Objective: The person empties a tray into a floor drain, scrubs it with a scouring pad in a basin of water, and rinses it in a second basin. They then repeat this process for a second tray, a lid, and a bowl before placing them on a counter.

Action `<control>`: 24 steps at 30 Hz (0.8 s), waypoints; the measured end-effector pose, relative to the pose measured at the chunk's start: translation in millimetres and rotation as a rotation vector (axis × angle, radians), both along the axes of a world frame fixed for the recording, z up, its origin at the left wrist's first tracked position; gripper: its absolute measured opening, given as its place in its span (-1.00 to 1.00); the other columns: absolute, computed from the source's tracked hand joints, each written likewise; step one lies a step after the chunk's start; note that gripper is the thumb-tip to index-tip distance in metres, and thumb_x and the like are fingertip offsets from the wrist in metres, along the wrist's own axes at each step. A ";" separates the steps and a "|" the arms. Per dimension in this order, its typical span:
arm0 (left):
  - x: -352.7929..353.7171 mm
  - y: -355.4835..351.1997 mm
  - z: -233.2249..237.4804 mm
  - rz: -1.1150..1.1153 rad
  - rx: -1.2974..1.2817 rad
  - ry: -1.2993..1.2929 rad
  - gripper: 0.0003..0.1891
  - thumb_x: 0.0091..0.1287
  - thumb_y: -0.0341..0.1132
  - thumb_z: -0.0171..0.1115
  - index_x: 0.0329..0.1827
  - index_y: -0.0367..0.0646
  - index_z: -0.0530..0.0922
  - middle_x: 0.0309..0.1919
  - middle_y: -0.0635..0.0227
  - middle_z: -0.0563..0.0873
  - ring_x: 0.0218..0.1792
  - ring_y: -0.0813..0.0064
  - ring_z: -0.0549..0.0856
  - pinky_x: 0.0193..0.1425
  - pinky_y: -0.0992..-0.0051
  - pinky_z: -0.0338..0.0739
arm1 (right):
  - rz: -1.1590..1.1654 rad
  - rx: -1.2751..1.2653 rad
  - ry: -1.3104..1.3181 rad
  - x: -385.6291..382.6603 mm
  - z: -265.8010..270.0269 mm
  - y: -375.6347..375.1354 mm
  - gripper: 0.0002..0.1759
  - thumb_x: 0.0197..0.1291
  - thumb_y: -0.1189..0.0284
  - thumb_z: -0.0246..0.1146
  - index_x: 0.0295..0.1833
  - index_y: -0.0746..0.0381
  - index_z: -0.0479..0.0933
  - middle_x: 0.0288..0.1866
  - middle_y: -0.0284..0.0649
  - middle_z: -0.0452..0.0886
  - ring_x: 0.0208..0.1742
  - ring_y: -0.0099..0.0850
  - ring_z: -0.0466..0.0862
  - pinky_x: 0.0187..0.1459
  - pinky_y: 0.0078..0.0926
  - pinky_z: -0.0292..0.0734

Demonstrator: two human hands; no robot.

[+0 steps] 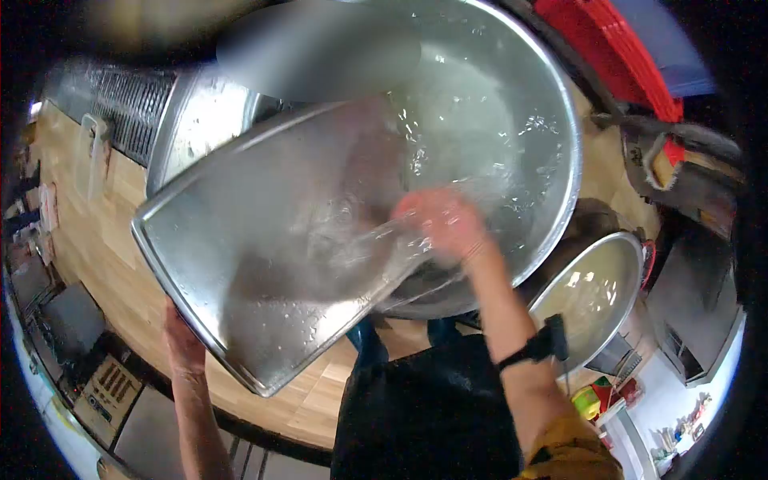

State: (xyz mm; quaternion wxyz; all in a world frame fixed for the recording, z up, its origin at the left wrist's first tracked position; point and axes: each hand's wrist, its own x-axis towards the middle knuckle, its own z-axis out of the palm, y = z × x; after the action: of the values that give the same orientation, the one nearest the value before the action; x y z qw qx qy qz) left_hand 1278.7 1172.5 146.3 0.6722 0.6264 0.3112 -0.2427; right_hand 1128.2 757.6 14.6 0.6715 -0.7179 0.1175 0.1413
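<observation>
A wide, rectangular metal tray is tilted over a large round metal basin of water, its far end inside the basin. My left hand grips the tray by its near left edge, with the fingers hidden beneath it. Over the tray's right side, at the basin's near edge, is my right hand, smeared by motion. Water streams from around that hand across the tray's wet surface. Its fingers are too blurred to make out.
To the right stands a smaller metal basin holding cloudy liquid. Another shiny metal surface shows behind the tray, beside a dark grate. A cardboard box sits at lower left. Wood-patterned flooring lies around.
</observation>
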 end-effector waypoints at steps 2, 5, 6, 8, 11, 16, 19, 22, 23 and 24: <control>-3.9 -0.5 7.5 -0.075 0.014 -0.025 -0.58 0.45 -0.07 -0.16 0.11 -0.21 0.43 -0.07 0.31 0.60 -0.07 0.46 0.60 0.03 0.44 0.49 | -0.127 0.741 0.079 26.2 60.6 63.7 -0.71 0.27 0.33 0.09 -0.15 0.34 0.58 -0.13 -0.13 0.65 -0.06 -0.36 0.63 0.04 -0.43 0.49; -13.4 5.5 11.9 -0.159 0.041 -0.088 -0.58 0.45 -0.07 -0.17 0.07 -0.25 0.44 -0.12 0.27 0.62 -0.15 0.46 0.62 -0.06 0.46 0.53 | -0.089 0.872 -0.163 39.2 109.1 171.4 -0.62 0.24 0.28 0.14 0.08 0.28 0.50 0.14 -0.10 0.51 0.25 -0.21 0.43 0.29 -0.22 0.24; -14.5 18.7 9.9 -0.143 -0.101 0.007 -0.55 0.44 -0.06 -0.17 0.09 -0.27 0.43 -0.10 0.27 0.61 -0.13 0.43 0.61 -0.03 0.45 0.51 | -0.091 0.487 -0.341 42.9 126.2 208.7 -0.59 0.22 0.26 0.16 0.13 0.22 0.47 0.20 -0.11 0.45 0.33 -0.19 0.33 0.32 -0.16 0.17; -27.0 22.4 14.6 -0.160 -0.068 0.048 -0.50 0.44 -0.01 -0.19 0.19 -0.25 0.36 0.02 0.26 0.55 0.03 0.34 0.54 0.13 0.37 0.44 | -0.090 0.091 -0.499 51.5 134.8 231.4 -0.56 0.20 0.24 0.17 0.17 0.16 0.45 0.26 -0.12 0.40 0.40 -0.16 0.22 0.35 -0.09 0.10; -47.3 17.9 32.0 -0.165 -0.008 0.042 -0.49 0.43 0.01 -0.19 0.27 -0.17 0.31 0.12 0.27 0.49 0.14 0.30 0.46 0.22 0.28 0.36 | -0.100 -0.314 -0.538 59.2 104.3 211.2 -0.52 0.12 0.26 0.18 0.20 0.02 0.41 0.30 -0.16 0.34 0.43 -0.19 0.15 0.37 0.00 -0.04; -78.7 87.1 44.6 -0.180 0.266 -0.017 -0.59 0.41 -0.22 -0.19 0.18 -0.30 0.37 0.03 0.18 0.55 -0.03 0.35 0.58 0.09 0.38 0.47 | -0.260 -1.032 0.290 11.9 -64.0 79.6 -0.33 0.27 0.04 -0.07 0.42 0.14 0.12 0.41 -0.15 0.20 0.42 -0.15 0.15 0.37 -0.05 -0.04; -80.6 104.8 53.6 -0.357 0.466 -0.087 -0.57 0.38 -0.22 -0.14 0.20 -0.32 0.35 0.05 0.18 0.54 0.01 0.35 0.56 0.11 0.40 0.46 | -0.063 -0.570 0.869 -47.1 -87.5 -7.9 -0.35 0.29 -0.09 -0.18 0.30 0.09 0.33 0.27 -0.05 0.39 0.29 -0.05 0.35 0.30 -0.17 0.17; -84.7 117.0 49.0 -0.481 0.570 -0.124 -0.48 0.38 -0.07 -0.10 0.20 -0.34 0.35 0.04 0.16 0.54 0.04 0.34 0.55 0.15 0.38 0.42 | 0.059 -0.819 0.805 -90.8 -94.8 -57.0 -0.38 0.28 -0.08 -0.12 0.19 0.16 0.42 0.21 -0.08 0.45 0.18 -0.09 0.45 0.20 -0.15 0.29; -85.2 118.0 46.5 -0.501 0.564 -0.132 -0.45 0.38 -0.02 -0.09 0.20 -0.34 0.35 0.04 0.16 0.54 0.05 0.34 0.55 0.16 0.37 0.41 | -0.264 -0.673 0.835 -88.4 -90.1 -62.5 -0.40 0.30 -0.02 -0.15 0.19 0.19 0.41 0.19 -0.10 0.47 0.17 -0.12 0.46 0.18 -0.17 0.32; -86.2 118.8 45.2 -0.388 0.470 -0.137 -0.40 0.36 0.07 -0.09 0.16 -0.36 0.39 0.01 0.14 0.57 0.03 0.35 0.56 0.12 0.38 0.43 | -0.582 -0.514 0.850 -86.8 -85.7 -66.7 -0.43 0.32 0.03 -0.17 0.19 0.21 0.41 0.18 -0.13 0.48 0.17 -0.15 0.47 0.16 -0.18 0.35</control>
State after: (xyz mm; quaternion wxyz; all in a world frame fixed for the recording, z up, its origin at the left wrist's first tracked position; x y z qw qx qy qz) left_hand 1192.5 1291.3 191.5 0.4692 0.8274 0.1874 -0.2452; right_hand 1041.4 690.9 -71.1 0.3805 -0.6761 0.6005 0.1939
